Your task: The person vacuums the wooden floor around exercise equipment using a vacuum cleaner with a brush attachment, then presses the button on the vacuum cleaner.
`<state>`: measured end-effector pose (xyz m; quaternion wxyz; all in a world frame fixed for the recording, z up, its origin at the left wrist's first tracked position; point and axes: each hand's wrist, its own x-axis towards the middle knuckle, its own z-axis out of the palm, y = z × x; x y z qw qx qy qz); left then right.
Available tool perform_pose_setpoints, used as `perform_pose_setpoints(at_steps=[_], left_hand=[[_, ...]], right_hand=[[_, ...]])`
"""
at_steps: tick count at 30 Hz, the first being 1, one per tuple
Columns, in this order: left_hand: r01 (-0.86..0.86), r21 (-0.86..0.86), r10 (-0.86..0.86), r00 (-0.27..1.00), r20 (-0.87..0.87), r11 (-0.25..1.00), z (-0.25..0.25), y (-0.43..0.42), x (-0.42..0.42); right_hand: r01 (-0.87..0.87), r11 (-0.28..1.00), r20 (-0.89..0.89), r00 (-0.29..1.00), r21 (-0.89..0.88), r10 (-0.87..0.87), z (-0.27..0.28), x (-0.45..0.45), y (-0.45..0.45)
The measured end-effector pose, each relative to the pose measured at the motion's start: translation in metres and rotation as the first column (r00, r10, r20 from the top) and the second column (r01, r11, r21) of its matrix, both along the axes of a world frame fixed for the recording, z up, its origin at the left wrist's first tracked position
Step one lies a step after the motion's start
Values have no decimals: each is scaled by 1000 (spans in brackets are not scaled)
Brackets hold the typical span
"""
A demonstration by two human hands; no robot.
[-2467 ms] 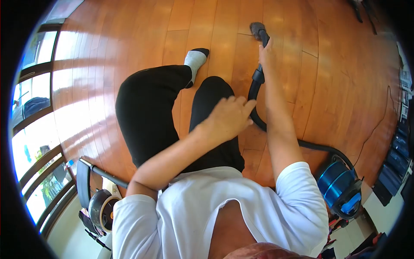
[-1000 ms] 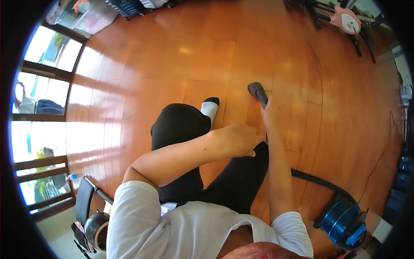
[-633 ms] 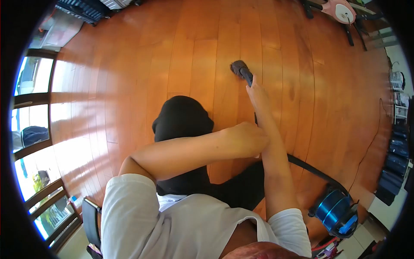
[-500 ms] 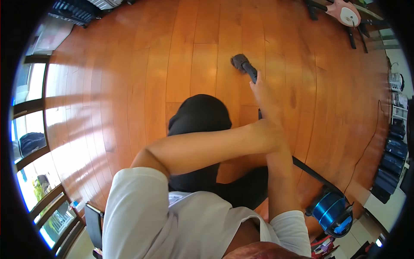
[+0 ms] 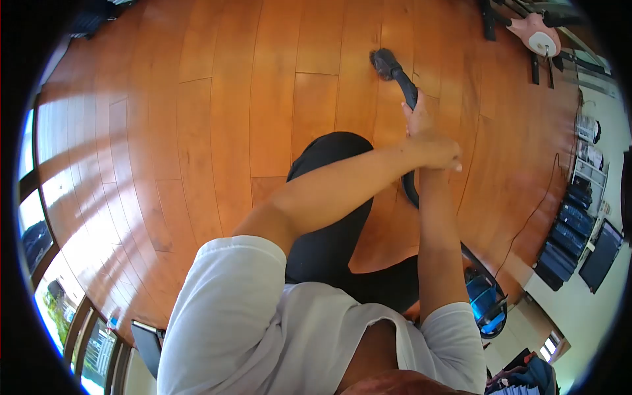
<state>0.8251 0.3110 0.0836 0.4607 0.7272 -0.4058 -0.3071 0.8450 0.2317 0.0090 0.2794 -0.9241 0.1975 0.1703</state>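
My right hand (image 5: 416,118) is closed around the black hose of a vacuum cleaner, just behind its brush head (image 5: 386,64). The dark bristled brush touches the wooden floor. Across my right forearm lies my left hand (image 5: 438,153), its curled fingers showing on the forearm's far side. Part of the black hose (image 5: 409,187) bends down behind my arms. The blue vacuum canister (image 5: 484,303) stands at the right of my body, partly hidden by my right arm.
Glossy wooden floor (image 5: 151,145) spreads around me. A pink exercise machine (image 5: 536,34) stands at the upper right. A thin cable (image 5: 526,227) runs along the floor near a rack of dark folded items (image 5: 569,234). Windows (image 5: 49,289) line the left side.
The brush and my right hand have moved forward and to the right in view. My left hand has shifted forward along my right forearm, and its fingers now show. The whole view has turned.
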Motion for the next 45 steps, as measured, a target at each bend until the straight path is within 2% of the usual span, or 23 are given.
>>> perform_pose_setpoints(at_steps=[2, 4, 6, 7, 8, 10, 12, 13, 14, 15, 17, 19, 21, 22, 25, 26, 29, 31, 33, 36, 38, 42, 45], left_hand=[[-85, 73, 84, 996, 13, 994, 11, 8, 10], [-187, 97, 185, 982, 26, 978, 12, 13, 23], [-309, 68, 308, 951, 23, 949, -1, 16, 45], [-405, 107, 407, 913, 1, 908, -2, 21, 54], [-491, 150, 499, 867, -18, 858, -5, 25, 64], [-621, -81, 623, 759, 189, 780, -99, 13, 85], [-686, 165, 680, 726, 98, 709, -60, 30, 88], [-684, 167, 658, 729, 188, 710, -83, 29, 95], [-683, 166, 632, 725, 275, 711, -124, 25, 108], [-688, 252, 615, 724, 312, 681, -183, 23, 123], [-713, 406, 684, 687, 244, 572, -206, 10, 123], [-706, 571, 842, 538, 47, 419, -156, 1, 95], [-514, 786, 806, 591, 35, 344, -183, -21, 80], [-404, 868, 789, 614, 23, 288, -195, -33, 75], [-351, 911, 657, 743, 130, 216, -174, -57, 43], [-365, 904, 661, 738, 135, 222, -177, -61, 40], [-396, 889, 664, 732, 153, 231, -185, -59, 39], [-401, 882, 665, 732, 147, 247, -185, -58, 40], [-388, 891, 661, 736, 146, 235, -185, -59, 43], [-355, 916, 652, 742, 154, 187, -178, -64, 43], [-358, 915, 653, 741, 156, 188, -178, -64, 46], [-431, 869, 687, 708, 161, 241, -200, -60, 39], [-445, 861, 702, 694, 160, 244, -203, -57, 42]], right_hand=[[-211, 916, 29, 972, -341, 234, 3, -28, 7], [-288, 903, 300, 873, -319, 385, -11, -72, -7], [-222, 959, 316, 910, -179, 270, -3, -123, -16], [-131, 960, 41, 989, -248, 145, 15, -145, -10], [-129, 966, 30, 990, -226, 139, 17, -150, -10], [-106, 978, 15, 994, -180, 111, 19, -159, -15], [-109, 971, -24, 994, -212, 106, 27, -128, -15], [-125, 968, -14, 992, -219, 125, 28, -111, -18], [-119, 974, 56, 990, -190, 132, 15, -93, -24], [-116, 980, 125, 983, -164, 137, 3, -79, -32], [-61, 982, 107, 991, -178, 81, 12, -67, -42], [41, 989, 75, 997, -143, -30, 15, -81, -66], [191, 980, 30, 982, -65, -189, 23, -126, -105], [195, 972, 0, 981, -132, -197, 26, -148, -120], [142, 947, -117, 976, -289, -182, 43, -201, -124], [111, 937, -161, 972, -331, -172, 46, -206, -125], [101, 941, -73, 989, -323, -131, 31, -200, -126], [101, 961, -120, 984, -256, -135, 37, -150, -126], [74, 971, 36, 997, -228, -68, 22, -104, -134], [43, 970, -14, 999, -239, -48, 36, -57, -128], [-7, 965, 61, 998, -261, 23, 37, -82, -123], [-28, 983, 26, 999, -179, 33, 34, -185, -105], [-29, 980, -39, 999, -195, 22, 38, -187, -93]])
